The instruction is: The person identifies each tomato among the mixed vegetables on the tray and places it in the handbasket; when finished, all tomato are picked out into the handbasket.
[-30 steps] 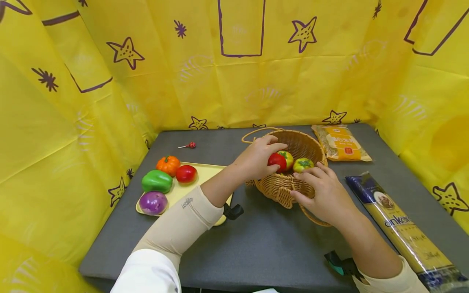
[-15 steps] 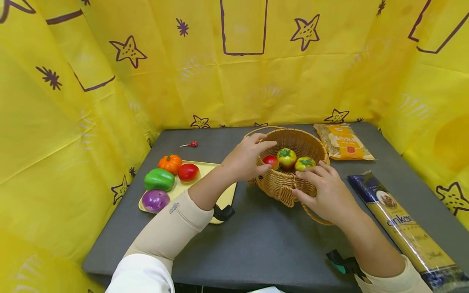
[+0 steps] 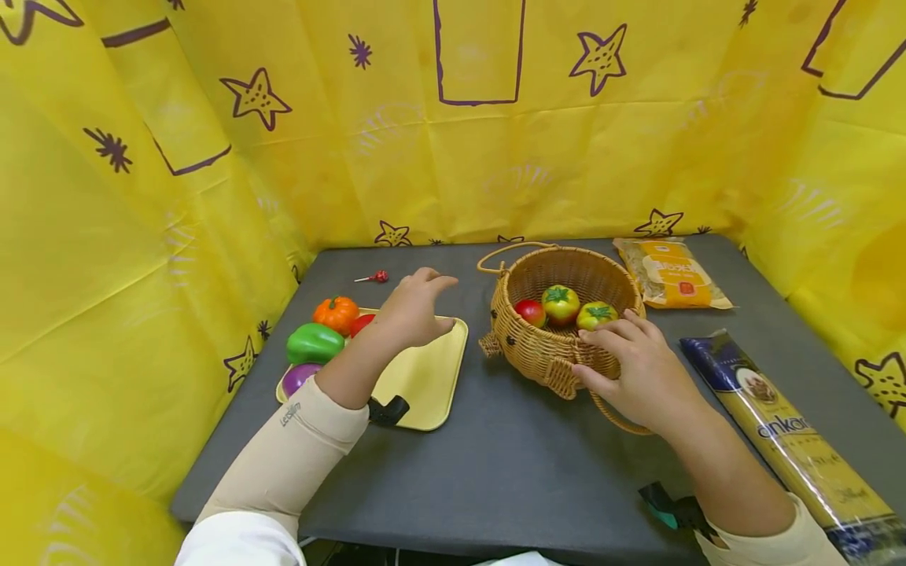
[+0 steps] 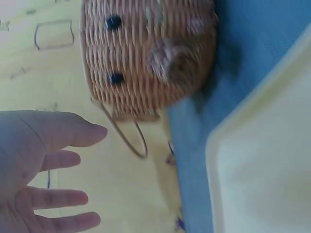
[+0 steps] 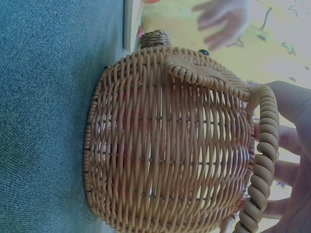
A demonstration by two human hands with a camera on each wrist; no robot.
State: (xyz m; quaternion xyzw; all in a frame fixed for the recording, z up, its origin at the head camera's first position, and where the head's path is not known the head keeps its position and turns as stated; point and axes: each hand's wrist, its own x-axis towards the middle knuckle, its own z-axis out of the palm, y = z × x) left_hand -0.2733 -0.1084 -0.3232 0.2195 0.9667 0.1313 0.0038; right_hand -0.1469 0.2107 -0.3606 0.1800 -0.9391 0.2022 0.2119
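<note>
My left hand [image 3: 418, 310], fingers spread and holding nothing, is over the yellow tray [image 3: 444, 377]. Behind it a red fruit [image 3: 361, 323] is partly covered. Also on the tray are a small orange pumpkin [image 3: 336, 315], a green bell pepper [image 3: 315, 343] and a round purple vegetable [image 3: 300, 377], partly behind the forearm. My right hand [image 3: 640, 373] holds the near right rim of an animal-shaped wicker basket [image 3: 527, 358], thumb outside and fingers over the edge. Inside the basket lie a red fruit [image 3: 531, 312] and two green-and-red tomatoes [image 3: 561, 303].
A lollipop [image 3: 377, 277] lies behind the tray. Right of the basket is an orange-labelled food bag [image 3: 668, 275], and a long pack of pasta [image 3: 786, 432] runs along the grey table's [image 3: 495, 487] right side. Yellow cloth [image 3: 453, 173] walls in the back and sides.
My left hand has let go of a red fruit inside the basket and moved left from there to above the tray. My right hand has stayed at the rim.
</note>
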